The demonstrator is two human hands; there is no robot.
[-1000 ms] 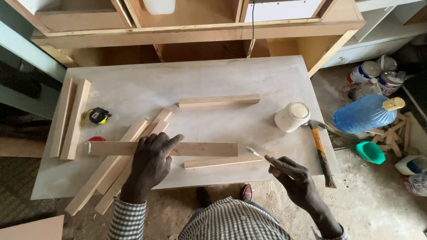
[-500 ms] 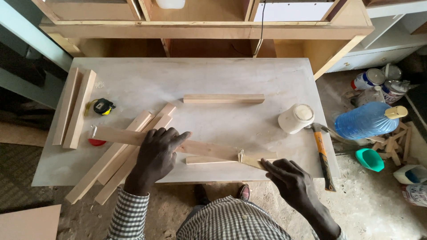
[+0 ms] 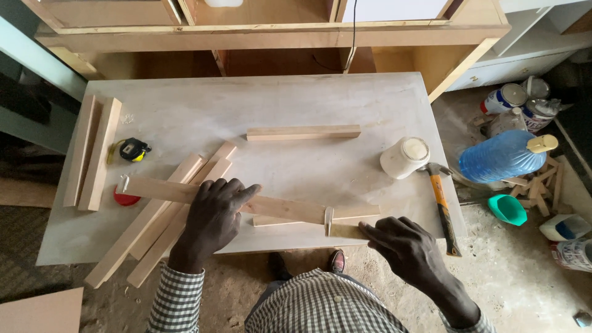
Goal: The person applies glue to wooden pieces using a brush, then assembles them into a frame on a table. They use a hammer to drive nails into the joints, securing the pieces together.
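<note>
While the left hand [image 3: 213,216] lies spread on the long slat [image 3: 160,191], fingers apart and palm pressing down rather than closing round the wood, the right hand [image 3: 404,246] has its fingers pinched together on the handle of a brush [image 3: 328,221].

A second ago the brush tip hung clear of the wood, off the long slat's right end. Now its pale head stands across that end, at 9 o'clock from the right hand. It seems to touch the wood, though the contact is too small to be sure of.

The long slat has also swung. It lay level before; now its left end points to 10 o'clock, by the red lid [image 3: 125,198], and its right end has dropped toward the brush. It crosses over a short slat [image 3: 357,213] just at 12 o'clock of the right hand. I judge that the wood has been turned to bring its end under the brush, so the work has gone from positioning to brushing.

Farther out, at 1 o'clock from the right hand, a white pot [image 3: 405,157] stands beside a hammer [image 3: 441,203]. At 11 o'clock from the left hand lies a tape [image 3: 132,149]. Another slat [image 3: 302,132] rests mid-table [image 3: 277,98], unmoved.
</note>
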